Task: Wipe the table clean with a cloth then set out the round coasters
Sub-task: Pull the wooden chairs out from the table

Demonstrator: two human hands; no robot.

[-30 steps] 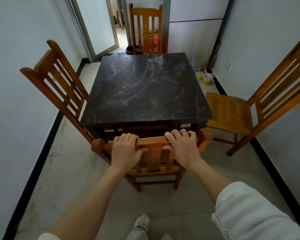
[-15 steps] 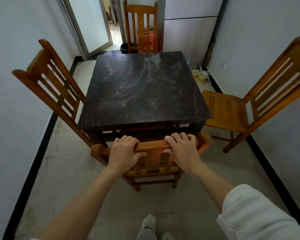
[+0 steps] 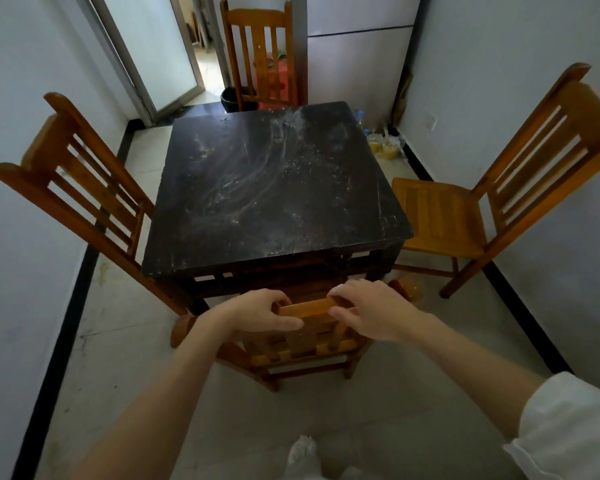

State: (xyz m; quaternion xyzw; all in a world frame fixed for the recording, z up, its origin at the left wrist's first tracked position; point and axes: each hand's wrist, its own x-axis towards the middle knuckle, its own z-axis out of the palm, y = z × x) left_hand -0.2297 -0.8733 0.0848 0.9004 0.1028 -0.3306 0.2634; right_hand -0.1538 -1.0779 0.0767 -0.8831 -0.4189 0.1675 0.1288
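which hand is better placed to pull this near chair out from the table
Neither clearly: left hand and right hand both grip the near chair's top rail, either side of centre. Using both looks best.

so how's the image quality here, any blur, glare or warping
Head view: wide-angle warping bows the walls and splays the side chairs outward; the hands on the near chair's top rail are slightly motion-blurred; soft light from the doorway puts a pale sheen on the dark table, showing smears and specks; the corners look dim.
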